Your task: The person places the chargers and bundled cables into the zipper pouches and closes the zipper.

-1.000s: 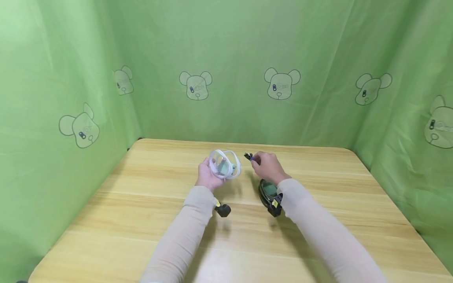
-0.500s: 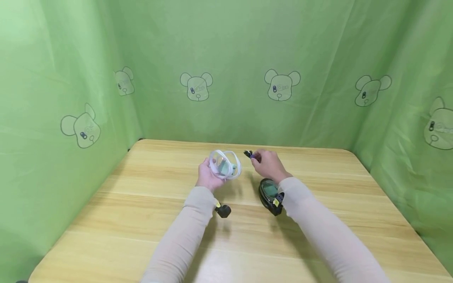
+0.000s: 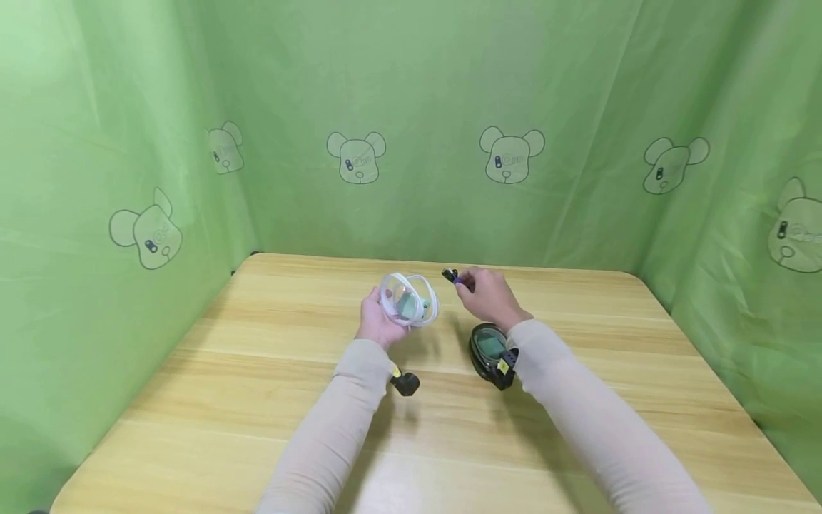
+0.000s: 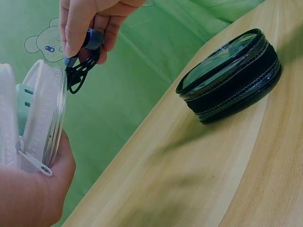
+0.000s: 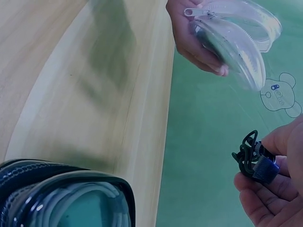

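In the head view my left hand (image 3: 377, 323) holds up a clear round zip case (image 3: 422, 312) with white edging, its two halves spread apart. A mint-green block (image 4: 22, 111) with slots sits between the halves in the left wrist view, and the white zip pull (image 4: 37, 161) hangs below. With thumb and fingers, my right hand (image 3: 491, 296) pinches a bundled black cable (image 5: 247, 153) wrapped by a dark blue strap (image 5: 266, 169), close to the clear case. Below my right wrist a black-trimmed round zip case (image 4: 232, 82) is on the table, its window showing green.
The wooden table (image 3: 270, 421) has rounded back corners. Green curtains (image 3: 430, 214) printed with bear heads hang behind it and on both sides. A black wrist camera (image 3: 406, 384) juts from the left sleeve.
My right hand has risen slightly, carrying the black cable a little up. My left hand and the clear case stay nearly still.
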Demonstrator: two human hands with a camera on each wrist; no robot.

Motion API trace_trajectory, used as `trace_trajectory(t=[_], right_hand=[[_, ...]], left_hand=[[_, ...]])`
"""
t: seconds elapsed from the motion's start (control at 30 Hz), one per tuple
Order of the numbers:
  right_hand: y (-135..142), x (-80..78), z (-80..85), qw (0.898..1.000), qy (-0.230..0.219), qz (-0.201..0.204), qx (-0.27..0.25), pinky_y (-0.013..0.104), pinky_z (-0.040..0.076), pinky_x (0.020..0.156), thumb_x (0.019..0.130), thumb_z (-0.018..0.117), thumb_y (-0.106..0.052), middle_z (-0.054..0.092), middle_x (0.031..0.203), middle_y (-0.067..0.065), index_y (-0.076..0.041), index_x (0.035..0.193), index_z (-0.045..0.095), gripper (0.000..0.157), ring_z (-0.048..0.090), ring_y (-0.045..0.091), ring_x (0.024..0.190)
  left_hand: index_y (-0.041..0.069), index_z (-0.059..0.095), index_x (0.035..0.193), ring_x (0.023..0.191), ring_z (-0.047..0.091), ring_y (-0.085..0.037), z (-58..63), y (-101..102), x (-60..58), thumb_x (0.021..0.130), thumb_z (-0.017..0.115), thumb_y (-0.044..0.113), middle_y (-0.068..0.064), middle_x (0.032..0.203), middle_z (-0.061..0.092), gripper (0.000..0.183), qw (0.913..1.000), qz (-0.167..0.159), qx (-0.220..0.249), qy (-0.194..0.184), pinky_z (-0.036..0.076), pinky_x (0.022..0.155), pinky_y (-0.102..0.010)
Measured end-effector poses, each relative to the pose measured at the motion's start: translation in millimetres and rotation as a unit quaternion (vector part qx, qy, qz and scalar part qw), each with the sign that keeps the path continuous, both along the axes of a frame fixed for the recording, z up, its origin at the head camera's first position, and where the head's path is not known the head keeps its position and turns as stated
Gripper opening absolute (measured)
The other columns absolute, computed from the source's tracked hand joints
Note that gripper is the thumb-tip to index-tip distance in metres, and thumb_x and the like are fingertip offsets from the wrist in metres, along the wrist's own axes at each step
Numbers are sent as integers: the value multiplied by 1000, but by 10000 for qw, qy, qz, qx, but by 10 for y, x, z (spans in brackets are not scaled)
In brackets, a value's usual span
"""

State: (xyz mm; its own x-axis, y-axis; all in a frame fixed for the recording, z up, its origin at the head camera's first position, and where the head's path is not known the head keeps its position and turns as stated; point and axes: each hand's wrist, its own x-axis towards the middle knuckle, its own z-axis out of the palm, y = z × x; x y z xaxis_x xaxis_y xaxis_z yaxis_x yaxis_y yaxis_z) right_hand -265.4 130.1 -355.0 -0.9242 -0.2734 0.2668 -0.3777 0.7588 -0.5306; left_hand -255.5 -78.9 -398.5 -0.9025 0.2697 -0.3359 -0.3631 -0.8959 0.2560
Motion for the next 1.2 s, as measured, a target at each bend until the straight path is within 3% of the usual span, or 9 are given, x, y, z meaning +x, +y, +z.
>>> trace_trajectory(t=[0.17, 0.4, 0.8, 1.2], right_hand=[[-11, 23, 47, 10000, 63, 10, 23, 41, 54, 79, 95, 58, -16, 68, 95, 14, 2, 105, 66, 22, 63, 27, 86], [-28, 46, 100, 9999, 148, 9, 11, 42, 54, 81, 95, 58, -16, 68, 95, 14, 2, 105, 66, 22, 63, 28, 87], [-41, 80, 133, 9995, 290, 130, -77, 41, 54, 80, 94, 59, -16, 69, 96, 14, 2, 106, 66, 23, 64, 27, 86], [-75, 143, 181, 9988, 420, 247, -77, 41, 56, 80, 94, 60, -16, 69, 97, 14, 1, 107, 66, 23, 65, 27, 87]], left_hand=[[28, 21, 153, 135, 33, -38, 7, 7, -2, 103, 25, 47, -15, 153, 27, 53, 10000, 9, -50, 31, 26, 111, -58], [28, 32, 141, 127, 41, -29, 21, 18, 10, 103, 31, 45, -10, 143, 36, 42, 9999, 65, 31, -70, 29, 110, -53], [29, 19, 153, 136, 32, -36, 33, 41, 1, 103, 27, 47, -13, 152, 29, 54, 10000, 0, -25, 13, 25, 112, -57], [25, 28, 147, 133, 35, -33, 25, 57, 13, 102, 31, 44, -13, 151, 30, 49, 9999, 61, 46, -137, 26, 111, -54]])
